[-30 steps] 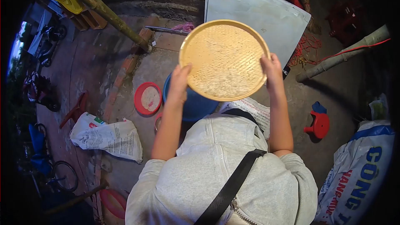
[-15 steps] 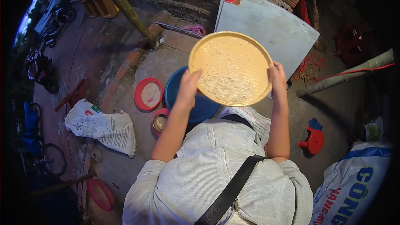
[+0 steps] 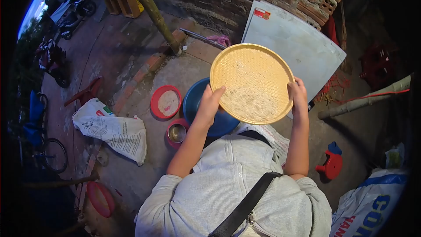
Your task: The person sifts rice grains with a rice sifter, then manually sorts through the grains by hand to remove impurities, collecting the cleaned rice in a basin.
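A round, yellow woven winnowing basket [image 3: 250,68] is held up in front of me, with pale grains [image 3: 252,103] gathered toward its near side. My left hand [image 3: 211,103] is closed on the basket's left rim, thumb over the inside. On the opposite rim, my right hand [image 3: 298,94] grips in the same way. Below and partly behind the basket stands a blue tub [image 3: 191,98]; most of its inside is hidden. Left of it, a red basin [image 3: 166,102] contains pale grain, and a metal bowl [image 3: 177,133] sits in a smaller pink basin.
A white printed sack [image 3: 114,129] lies on the floor at left. A large pale board [image 3: 294,39] leans by the brick wall [image 3: 210,0]. At right are a red stool [image 3: 331,165], a bamboo pole [image 3: 368,98] and a big sack [image 3: 368,204]. Another pole [image 3: 153,11] stands at upper left.
In view, the basket and both hands sit slightly lower and farther right, as does most of the background. The grains look less blurred now. Both hands still grip the rim.
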Available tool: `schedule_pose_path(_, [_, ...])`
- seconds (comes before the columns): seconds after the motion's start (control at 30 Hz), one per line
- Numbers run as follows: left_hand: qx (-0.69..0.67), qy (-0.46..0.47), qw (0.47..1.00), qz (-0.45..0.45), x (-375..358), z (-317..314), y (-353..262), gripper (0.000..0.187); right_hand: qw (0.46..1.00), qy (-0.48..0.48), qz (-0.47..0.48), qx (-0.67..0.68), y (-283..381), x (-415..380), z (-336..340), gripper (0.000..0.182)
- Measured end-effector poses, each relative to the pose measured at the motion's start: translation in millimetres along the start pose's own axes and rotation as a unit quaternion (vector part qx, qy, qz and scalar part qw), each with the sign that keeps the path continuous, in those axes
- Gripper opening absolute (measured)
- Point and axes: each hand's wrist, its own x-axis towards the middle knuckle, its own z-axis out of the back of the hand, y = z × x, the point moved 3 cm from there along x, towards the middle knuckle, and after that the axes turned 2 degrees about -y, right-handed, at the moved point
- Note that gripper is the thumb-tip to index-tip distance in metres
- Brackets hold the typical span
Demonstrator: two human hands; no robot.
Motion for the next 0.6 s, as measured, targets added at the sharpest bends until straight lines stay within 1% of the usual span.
schedule_pose_path(0.07, [0.019, 0.073, 0.997, 0.005, -5, -1, -7, 0.027, 1.000, 0.006, 0.013, -0.020, 2, -4, -10, 0.029])
schedule_pose_path(0.1, [0.021, 0.071, 0.997, -0.017, 0, 9, -11, 0.028, 0.999, 0.005, 0.020, -0.037, 1, -7, -16, 0.029])
schedule_pose_path(0.13, [-0.007, 0.039, 0.999, 0.014, 8, 24, -12, 0.026, 0.997, 0.052, 0.031, -0.055, -9, -9, -24, 0.029])
schedule_pose_path(0.17, [0.023, -0.004, 0.999, 0.041, 16, 41, -14, 0.030, 0.992, 0.097, 0.042, -0.071, -19, -13, -34, 0.030])
schedule_pose_path(0.2, [-0.039, -0.012, 0.998, 0.050, 26, 60, -11, 0.027, 0.989, 0.122, 0.026, -0.082, -21, -24, -47, 0.031])
schedule_pose_path(0.23, [-0.093, 0.000, 0.994, 0.062, 26, 65, -20, 0.026, 0.985, 0.145, 0.011, -0.091, -21, -31, -55, 0.033])
schedule_pose_path(0.27, [-0.090, -0.020, 0.993, 0.069, 26, 65, -19, 0.027, 0.981, 0.162, -0.008, -0.102, -26, -27, -56, 0.034])
schedule_pose_path(0.3, [-0.086, -0.039, 0.993, 0.074, 25, 64, -17, 0.028, 0.983, 0.158, -0.004, -0.097, -30, -20, -53, 0.034])
schedule_pose_path(0.37, [-0.024, -0.082, 0.993, 0.076, 13, 39, -9, 0.031, 0.991, 0.106, 0.008, -0.084, -32, -2, -34, 0.032])
schedule_pose_path(0.4, [-0.029, -0.044, 0.997, 0.061, 11, 28, 6, 0.032, 0.994, 0.101, -0.018, -0.029, -29, 7, -23, 0.031])
schedule_pose_path(0.43, [-0.055, 0.002, 0.996, 0.071, 8, 15, 11, 0.032, 0.995, 0.085, -0.044, -0.013, -25, 12, -14, 0.033])
schedule_pose_path(0.5, [-0.052, 0.019, 0.993, 0.109, -2, 1, 9, 0.033, 0.993, 0.084, -0.051, 0.061, -17, 12, -6, 0.037])
schedule_pose_path(0.53, [-0.053, 0.017, 0.992, 0.110, 1, 3, 12, 0.033, 0.993, 0.084, -0.054, 0.059, -19, 10, -7, 0.037])
schedule_pose_path(0.6, [-0.063, 0.056, 0.995, 0.059, 9, 9, 15, 0.032, 0.988, 0.108, -0.079, 0.078, -27, 2, -12, 0.041])
